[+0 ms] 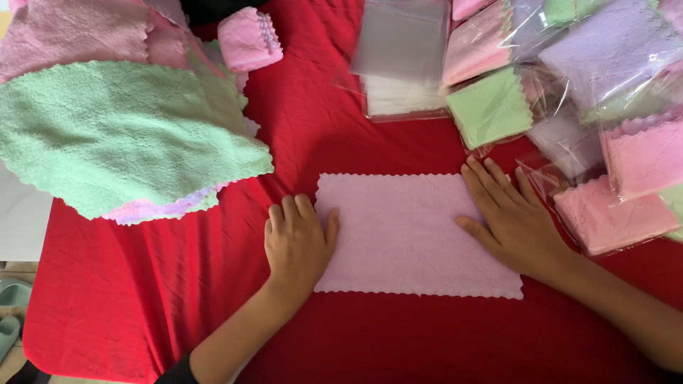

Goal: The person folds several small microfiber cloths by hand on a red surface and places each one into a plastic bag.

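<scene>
A pale pink cloth (405,231) with scalloped edges lies flat as a wide rectangle on the red tablecloth (306,135). My left hand (297,245) rests palm down on the cloth's left edge, fingers together. At the cloth's right edge my right hand (512,217) also lies flat, fingers spread slightly. Neither hand grips anything.
A loose pile of cloths topped by a green cloth (121,135) sits at the left. A folded pink cloth (249,39) lies at the top. Clear plastic bags (402,50) and several bagged cloths, green (491,107), pink (612,217) and lilac (612,50), crowd the right.
</scene>
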